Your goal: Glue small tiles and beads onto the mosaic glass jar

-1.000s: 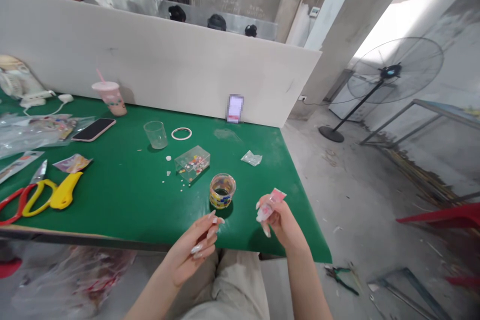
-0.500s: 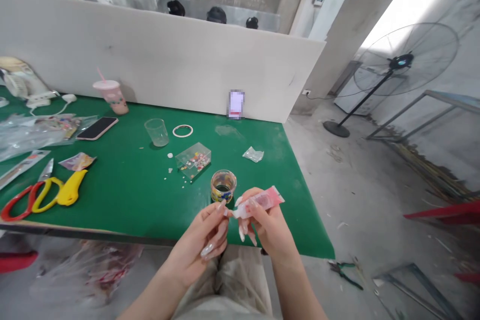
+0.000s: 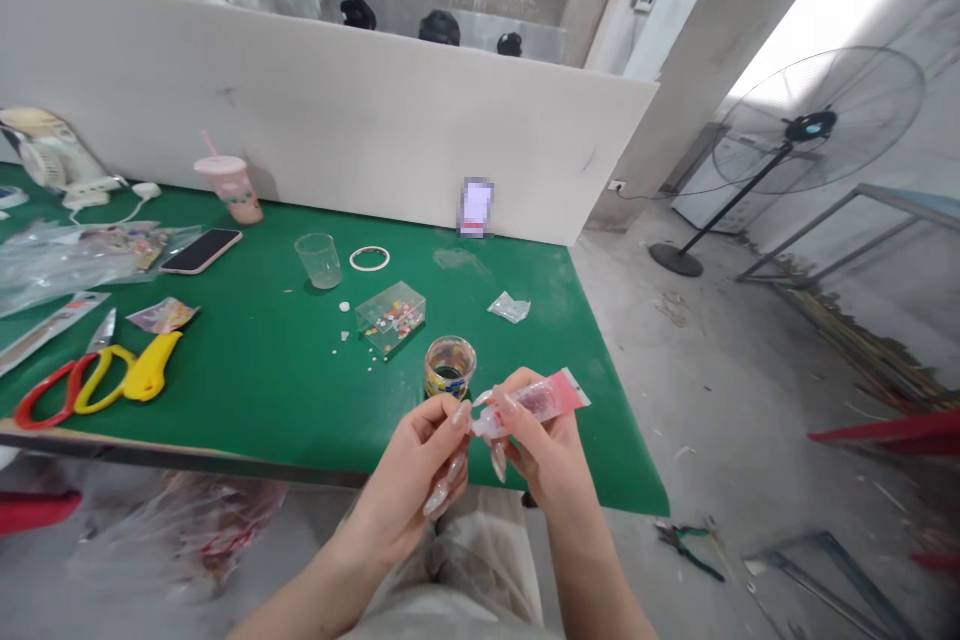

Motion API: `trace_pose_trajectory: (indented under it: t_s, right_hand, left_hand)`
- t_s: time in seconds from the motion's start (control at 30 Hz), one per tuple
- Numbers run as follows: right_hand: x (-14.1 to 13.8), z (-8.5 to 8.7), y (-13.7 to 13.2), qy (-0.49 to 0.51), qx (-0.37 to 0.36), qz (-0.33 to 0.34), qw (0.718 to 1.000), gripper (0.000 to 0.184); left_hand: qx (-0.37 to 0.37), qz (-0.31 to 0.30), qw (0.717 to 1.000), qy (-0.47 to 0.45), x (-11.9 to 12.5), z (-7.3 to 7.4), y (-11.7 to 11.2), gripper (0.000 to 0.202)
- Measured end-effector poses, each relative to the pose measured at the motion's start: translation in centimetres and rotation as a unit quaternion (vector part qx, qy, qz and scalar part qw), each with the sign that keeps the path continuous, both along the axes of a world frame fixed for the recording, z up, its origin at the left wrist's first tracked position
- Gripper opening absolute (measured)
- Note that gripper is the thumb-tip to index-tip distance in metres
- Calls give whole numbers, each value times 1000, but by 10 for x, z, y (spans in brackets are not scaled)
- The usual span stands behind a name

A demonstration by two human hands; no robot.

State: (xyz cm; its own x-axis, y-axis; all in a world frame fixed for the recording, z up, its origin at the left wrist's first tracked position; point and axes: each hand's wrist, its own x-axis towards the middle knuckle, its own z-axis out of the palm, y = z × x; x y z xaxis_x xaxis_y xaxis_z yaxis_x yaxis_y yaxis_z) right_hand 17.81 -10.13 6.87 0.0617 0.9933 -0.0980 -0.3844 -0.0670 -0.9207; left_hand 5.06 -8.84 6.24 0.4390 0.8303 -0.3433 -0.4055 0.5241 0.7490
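Observation:
My right hand (image 3: pixel 544 435) is closed round a pink and clear squeeze tube (image 3: pixel 536 402), its nozzle aimed left at the fingertips of my other hand. My left hand (image 3: pixel 431 455) pinches with thumb and forefinger right at the nozzle tip; whatever sits between those fingers is too small to make out. Just behind the hands stands a small clear cup with colourful pieces around its wall (image 3: pixel 450 367). A clear plastic box (image 3: pixel 391 318) of small coloured bits lies further back to the left, with white crumbs beside it.
On the green table (image 3: pixel 270 360) are scissors (image 3: pixel 67 390), a yellow-handled tool (image 3: pixel 152 368), a dark phone (image 3: pixel 202 251), a clear cup (image 3: pixel 319 261), a white ring (image 3: pixel 370 258), a pink tumbler (image 3: pixel 229 188) and a crumpled wrapper (image 3: pixel 509 307). A white partition (image 3: pixel 360 120) bounds the back.
Both hands have shifted slightly right in the picture, with the tube still in the right one. The left fingertips stay close against the nozzle. The view has moved a little.

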Motion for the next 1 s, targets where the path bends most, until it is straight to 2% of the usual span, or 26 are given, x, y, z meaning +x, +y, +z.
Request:
trace_pose_trajectory:
  t_s: [0.23,0.4,0.57,0.73,0.83,1.0]
  right_hand:
    - [-1,0,-3,-14,45,-13,999,28]
    - [1,-3,-7,-84,85,-18,993,21]
    - [3,1,-16,-208,123,-61,968,13]
    - [4,6,-22,-284,157,-58,944,8]
    - [5,8,-23,-277,157,-72,945,7]
    - [8,6,-22,-179,120,-95,972,12]
  left_hand:
    - [-2,-29,999,-21,-1,-2,-1,52]
    - [-16,-34,999,-25,-1,-1,-2,53]
    - [-13,-38,999,-24,-2,-3,-4,51]
    - [-10,-45,999,-26,-1,-1,-2,51]
    - [-11,-44,998,-36,-1,3,-2,51]
    - [-16,-44,998,-44,-1,5,-3,51]
